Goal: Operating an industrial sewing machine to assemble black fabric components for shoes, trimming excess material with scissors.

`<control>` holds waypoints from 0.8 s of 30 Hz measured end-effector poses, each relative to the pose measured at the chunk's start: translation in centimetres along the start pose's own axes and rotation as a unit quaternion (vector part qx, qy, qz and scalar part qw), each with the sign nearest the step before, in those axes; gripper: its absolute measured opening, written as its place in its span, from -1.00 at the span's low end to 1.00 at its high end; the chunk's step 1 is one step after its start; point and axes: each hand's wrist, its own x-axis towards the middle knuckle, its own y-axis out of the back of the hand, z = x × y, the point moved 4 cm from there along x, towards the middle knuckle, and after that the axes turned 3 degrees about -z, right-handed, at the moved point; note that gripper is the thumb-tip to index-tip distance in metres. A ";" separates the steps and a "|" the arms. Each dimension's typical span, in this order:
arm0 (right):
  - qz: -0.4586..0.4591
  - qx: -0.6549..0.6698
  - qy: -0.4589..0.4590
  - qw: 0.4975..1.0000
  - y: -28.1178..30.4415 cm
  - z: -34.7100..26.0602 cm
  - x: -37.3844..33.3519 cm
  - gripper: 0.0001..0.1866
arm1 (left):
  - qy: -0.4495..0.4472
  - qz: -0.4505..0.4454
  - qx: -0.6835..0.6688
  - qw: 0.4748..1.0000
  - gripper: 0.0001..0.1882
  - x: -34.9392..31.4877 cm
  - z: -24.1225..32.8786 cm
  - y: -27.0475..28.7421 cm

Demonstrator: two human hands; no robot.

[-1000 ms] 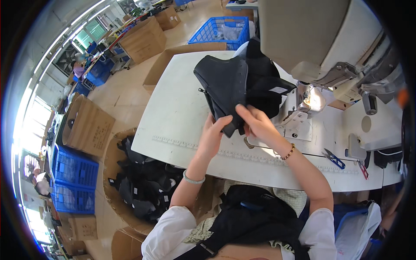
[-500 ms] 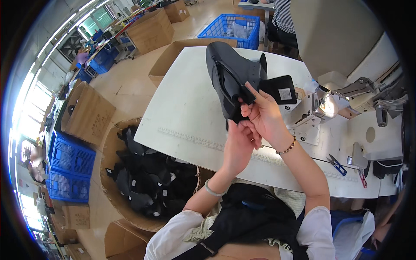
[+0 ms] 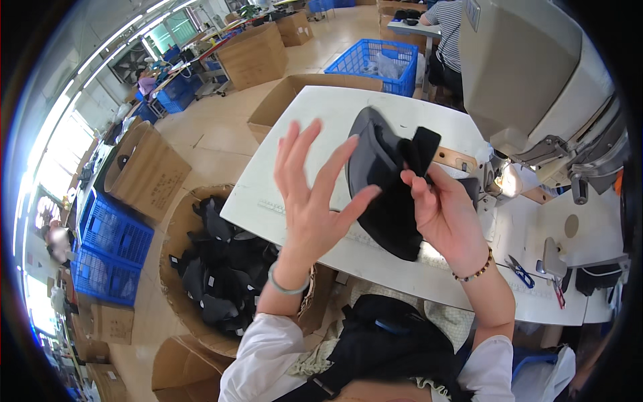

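Observation:
A curved black and dark grey fabric piece [image 3: 392,224] with a short black strap [image 3: 424,151] is held up over the white sewing table [image 3: 321,141]. My right hand [image 3: 452,218] pinches it near the base of the strap, thumb and fingers together. To its left, my left hand [image 3: 308,208] is open, fingers spread and slightly blurred. Its index finger and thumb reach close to the piece's left edge; whether they touch it I cannot tell. The exact kind of the piece does not show.
A sewing machine [image 3: 522,74] stands on the right of the table, with blue-handled snips [image 3: 520,273] near it. Left of the table, an open carton [image 3: 175,288] holds many black pieces [image 3: 224,271]. A blue crate [image 3: 402,84] and a seated person [image 3: 447,33] are beyond.
My left hand has let go of the piece and opened out to the left. The piece has turned and come nearer, still in my right hand. The view has shifted slightly.

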 end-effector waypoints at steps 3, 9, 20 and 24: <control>-0.031 0.049 -0.050 0.997 -1.2 2.1 -0.9 -0.61 | 0.033 -0.251 -0.220 0.942 -0.13 0.8 0.1 -0.1; -0.022 0.064 -0.061 0.996 -2.5 3.1 -1.6 -0.57 | 0.185 -0.256 -0.188 0.930 -0.26 -0.4 1.3 1.5; -0.035 -0.542 -0.276 0.793 -2.8 3.7 -4.2 -0.68 | 0.173 -0.584 -0.176 0.773 -0.69 0.0 -2.4 -1.9; -0.058 -0.925 0.184 0.326 -4.5 3.0 -4.6 -0.64 | 0.180 -0.565 -0.198 0.780 -0.63 -1.0 -1.7 -3.1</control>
